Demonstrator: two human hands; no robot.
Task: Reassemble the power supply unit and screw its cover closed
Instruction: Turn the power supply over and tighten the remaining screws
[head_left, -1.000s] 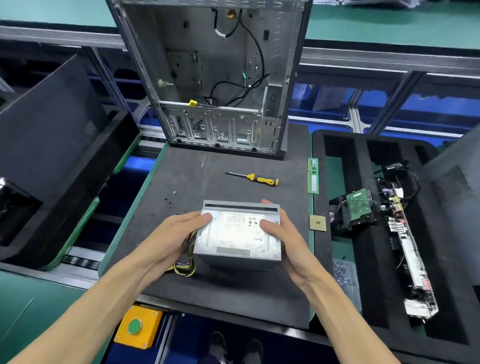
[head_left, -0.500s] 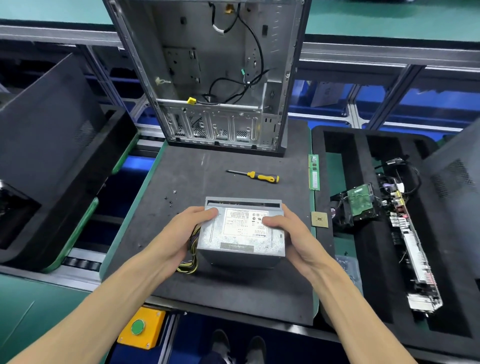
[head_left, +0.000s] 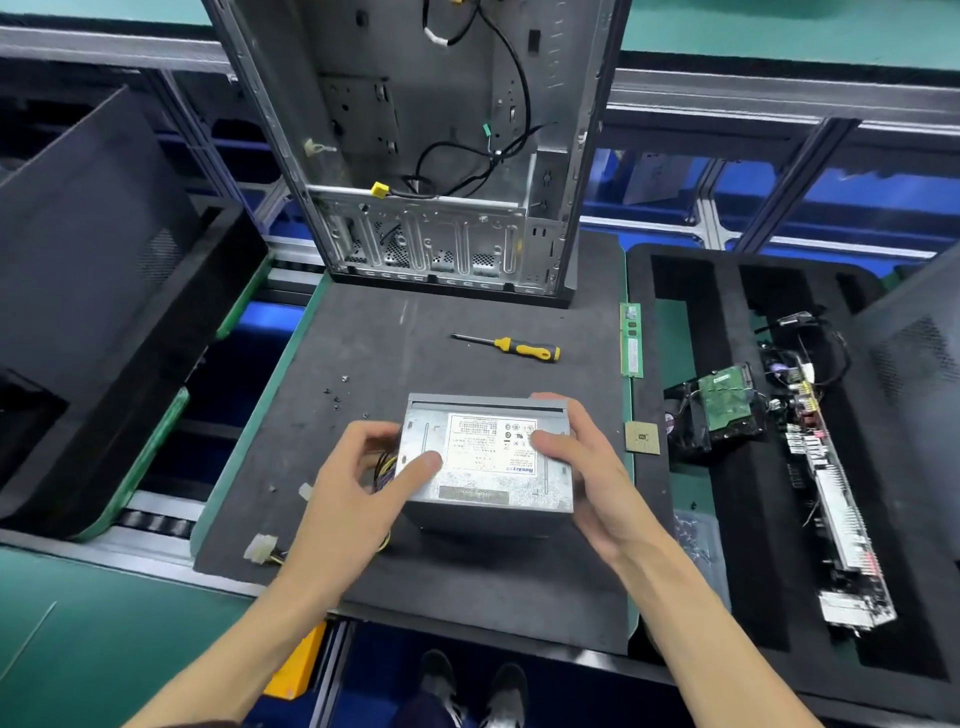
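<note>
Since half a second ago the left hand has slid its thumb further onto the power supply unit. Both hands clamp it, right hand opposite, probably seating the cover. It sits on the foam mat; screwdriver lies untouched beyond it.

Both forearms were bare from wrist to the frame's lower edge, with no watch, ring or glove on the left hand or the right hand. At six o'clock, beneath the table's edge, a pair of dark shoes with pale side trim showed below dark trouser legs. Fingernails were short and unpainted.
</note>
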